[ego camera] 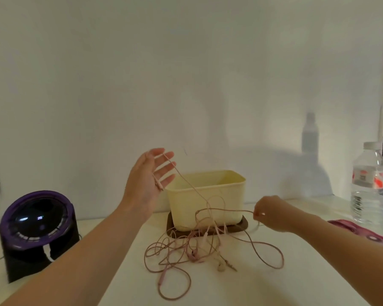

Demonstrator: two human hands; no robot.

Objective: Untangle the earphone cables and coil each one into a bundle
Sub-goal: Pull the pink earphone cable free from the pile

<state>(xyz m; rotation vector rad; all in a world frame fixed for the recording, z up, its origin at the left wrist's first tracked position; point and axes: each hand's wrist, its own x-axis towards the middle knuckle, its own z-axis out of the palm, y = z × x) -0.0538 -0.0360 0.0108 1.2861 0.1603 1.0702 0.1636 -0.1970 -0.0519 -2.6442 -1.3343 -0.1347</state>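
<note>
Nearest the camera, two bare forearms enter from the lower corners over a white table (263,288). On the table between them lie the earphone cables (186,255), pink, in a loose tangle of overlapping loops. A pale earbud (221,266) sits at the near right edge of the tangle. One large loop trails toward the right and another toward the near edge. Several strands rise from the heap to both hands. The right hand (269,214) is held low, just above the table and to the right of the tangle, fingers curled, pinching one strand between fingertips and thumb. The left hand (145,178) is raised higher and further back, palm turned inward, fingers straight and spread wide. A strand is draped over its upper fingers, and a short connector end hangs against the palm; no closed grip is seen there. Behind the tangle stands a cream rectangular container (208,195), open at the top, resting on a dark brown lid (241,226). Far left on the table is a black and purple round-faced device (35,226) with a white lead at its base. At the right edge lie a pink patterned item (363,233) and, beyond it, a clear water bottle (367,184), upright. A plain white wall (142,74) closes the view.
</note>
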